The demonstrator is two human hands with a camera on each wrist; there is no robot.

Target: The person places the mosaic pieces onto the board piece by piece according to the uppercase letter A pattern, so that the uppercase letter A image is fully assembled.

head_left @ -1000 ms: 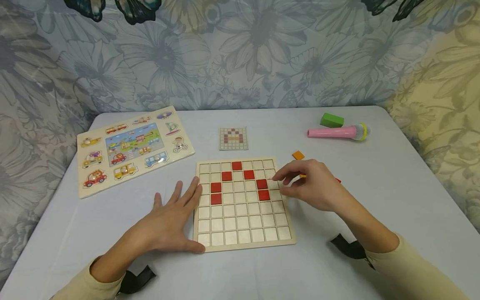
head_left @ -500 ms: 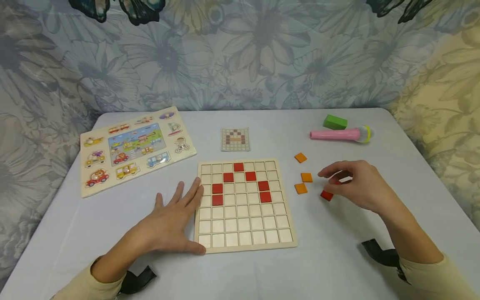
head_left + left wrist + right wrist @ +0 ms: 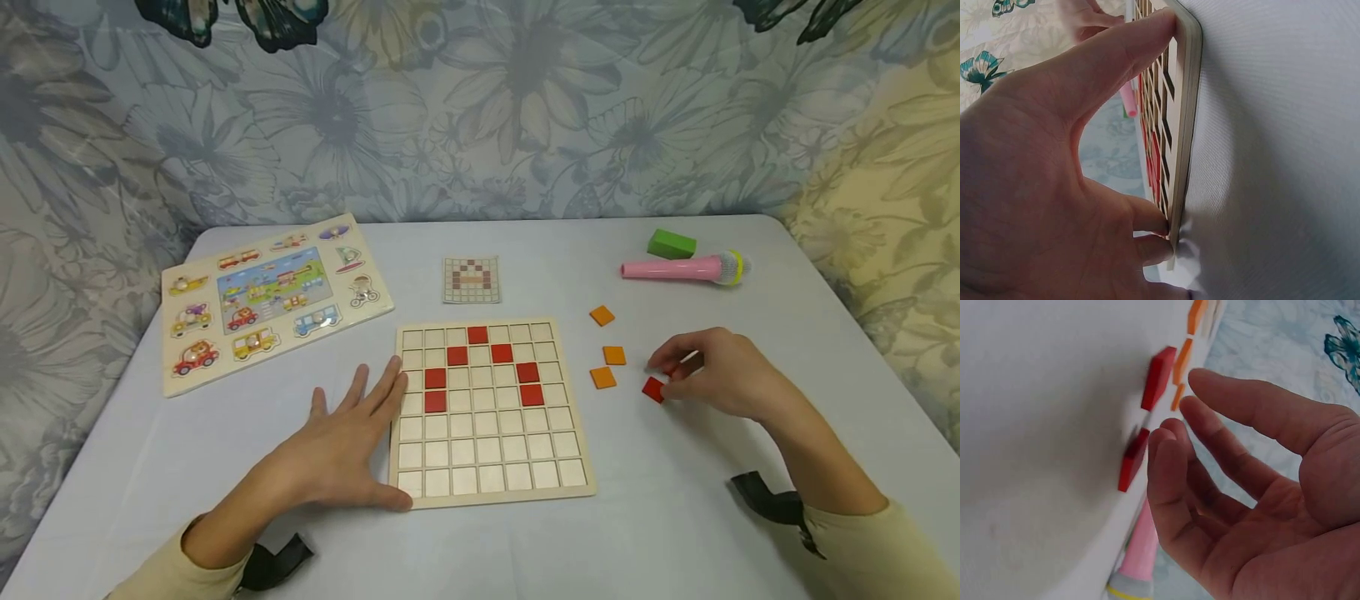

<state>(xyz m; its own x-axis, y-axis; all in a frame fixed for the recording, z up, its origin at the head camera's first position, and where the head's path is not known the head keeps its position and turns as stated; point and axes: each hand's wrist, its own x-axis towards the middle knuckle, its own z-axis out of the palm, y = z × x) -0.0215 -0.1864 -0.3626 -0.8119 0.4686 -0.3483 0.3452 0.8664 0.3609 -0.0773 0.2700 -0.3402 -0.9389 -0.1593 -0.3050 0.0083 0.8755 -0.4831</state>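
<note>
A wooden grid board point(image 3: 486, 451) lies flat on the table, with several red square tiles point(image 3: 527, 372) set in its cells. My left hand point(image 3: 337, 454) rests against its left side, fingers spread, the thumb at the near corner. In the left wrist view that thumb point(image 3: 1129, 47) lies on the board's rim. To the right, my right hand point(image 3: 720, 375) hovers over two loose red tiles point(image 3: 653, 389), one partly hidden behind the fingers. The right wrist view shows thumb and fingertips apart, close to the red tiles point(image 3: 1159, 378), with nothing between them.
Three orange tiles point(image 3: 603, 377) lie between the board and the right hand. Behind the board is a small pattern card point(image 3: 471, 279). A vehicle picture puzzle point(image 3: 273, 304) lies at back left; a pink toy microphone point(image 3: 675, 268) and green block point(image 3: 671, 243) are at back right.
My right hand has moved right, from the board's right edge to the loose red tiles, uncovering the orange tiles. My left hand has stayed against the board.
</note>
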